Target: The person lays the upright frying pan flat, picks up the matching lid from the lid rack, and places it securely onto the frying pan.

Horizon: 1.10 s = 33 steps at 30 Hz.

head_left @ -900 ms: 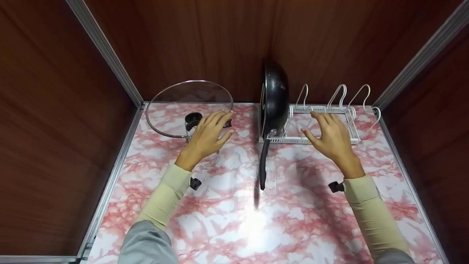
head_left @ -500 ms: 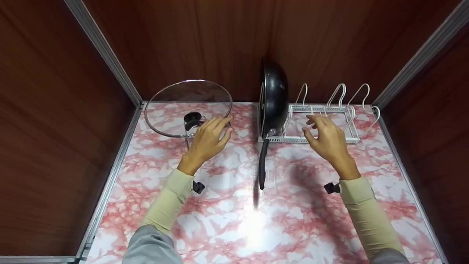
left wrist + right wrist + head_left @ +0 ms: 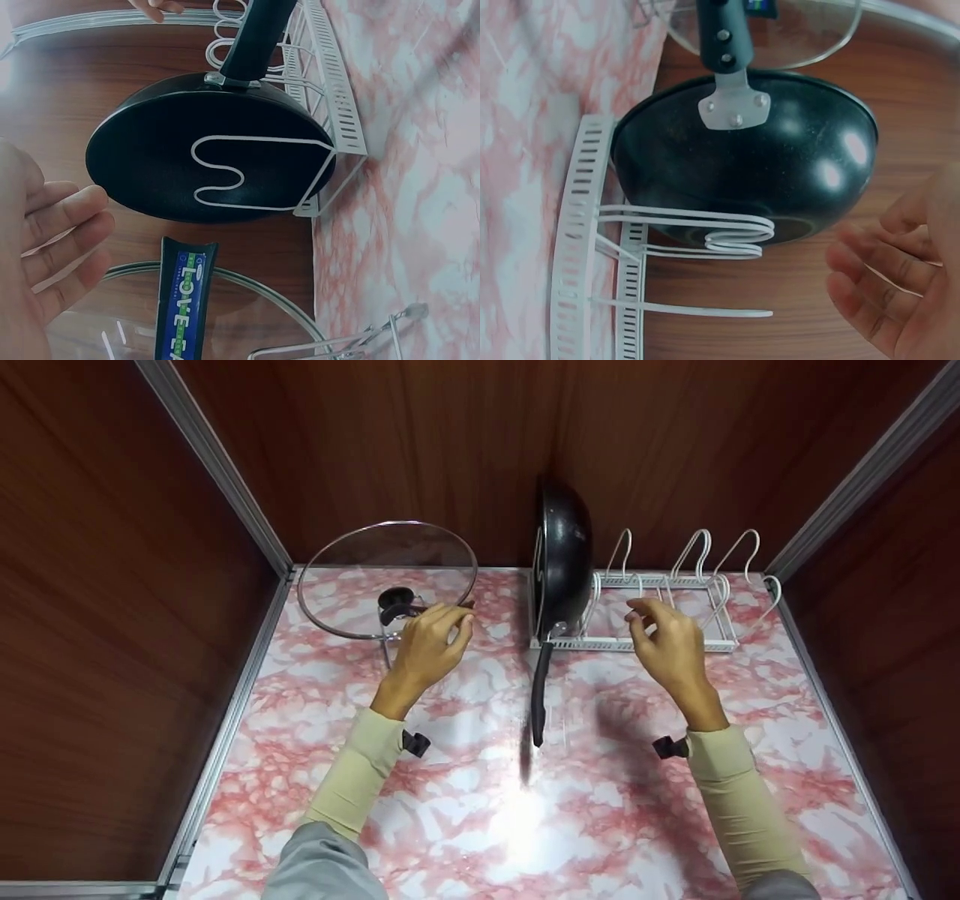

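Observation:
A black wok (image 3: 568, 555) stands on its edge in a white wire rack (image 3: 622, 645), its black handle (image 3: 538, 697) pointing toward me over the table. Left of it, a round glass lid (image 3: 352, 544) leans upright in a small wire stand (image 3: 387, 651). My left hand (image 3: 431, 645) hovers in front of the lid, holding nothing, its fingers loosely bent. It partly hides the lid's dark handle (image 3: 184, 300), which bears a blue label in the left wrist view. Over the rack, right of the wok, my right hand (image 3: 670, 649) hangs with relaxed fingers and grips nothing.
Several bare white wire dividers (image 3: 697, 555) rise from the rack's right part. Brown wood panels (image 3: 420, 450) enclose the back and both sides. A red and white marbled tabletop (image 3: 457, 810) stretches in front.
Both hands have shifted slightly, the right one a little leftward. The fingers of both have bent more, thumbs nearer the fingertips. Wok, rack and lid stay put.

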Tool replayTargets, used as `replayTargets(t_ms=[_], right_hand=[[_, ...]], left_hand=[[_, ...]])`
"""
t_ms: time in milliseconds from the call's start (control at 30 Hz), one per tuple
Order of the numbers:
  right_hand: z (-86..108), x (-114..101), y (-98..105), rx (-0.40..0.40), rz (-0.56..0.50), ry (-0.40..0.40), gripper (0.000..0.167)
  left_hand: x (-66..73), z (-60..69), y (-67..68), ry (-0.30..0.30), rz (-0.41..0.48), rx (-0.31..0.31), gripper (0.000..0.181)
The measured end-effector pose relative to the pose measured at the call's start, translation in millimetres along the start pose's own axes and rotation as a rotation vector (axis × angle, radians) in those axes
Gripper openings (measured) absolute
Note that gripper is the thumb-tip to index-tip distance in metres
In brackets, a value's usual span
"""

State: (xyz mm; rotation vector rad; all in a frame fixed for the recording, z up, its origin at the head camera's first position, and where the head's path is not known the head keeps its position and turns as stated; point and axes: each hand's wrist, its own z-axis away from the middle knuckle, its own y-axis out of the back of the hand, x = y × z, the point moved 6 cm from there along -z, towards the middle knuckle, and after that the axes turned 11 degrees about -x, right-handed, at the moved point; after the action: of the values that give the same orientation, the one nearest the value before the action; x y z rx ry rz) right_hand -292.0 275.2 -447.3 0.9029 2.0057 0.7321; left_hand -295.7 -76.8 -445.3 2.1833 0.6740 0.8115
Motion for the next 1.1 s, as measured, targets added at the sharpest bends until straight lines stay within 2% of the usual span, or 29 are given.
replayTargets(t_ms=[333, 567, 867, 1100], right_hand=[[3.7, 1, -5, 0.029, -0.058, -0.037, 0.021], [5.5, 0, -8, 0.041, -0.075, -0.051, 0.019], [9.1, 0, -16, 0.051, -0.098, -0.079, 0.018], [13.0, -1, -26, 0.031, -0.140, -0.111, 0.016]], left_hand=[[-1.4, -1.6, -7.8, 0.058, 0.060, 0.023, 0.020], [-3.9, -0.1, -15.6, 0.074, 0.088, 0.044, 0.018], [-3.5, 2.0, -24.3, 0.098, 0.119, 0.026, 0.018], [-3.7, 4.2, -35.5, 0.130, 0.169, -0.012, 0.019]])
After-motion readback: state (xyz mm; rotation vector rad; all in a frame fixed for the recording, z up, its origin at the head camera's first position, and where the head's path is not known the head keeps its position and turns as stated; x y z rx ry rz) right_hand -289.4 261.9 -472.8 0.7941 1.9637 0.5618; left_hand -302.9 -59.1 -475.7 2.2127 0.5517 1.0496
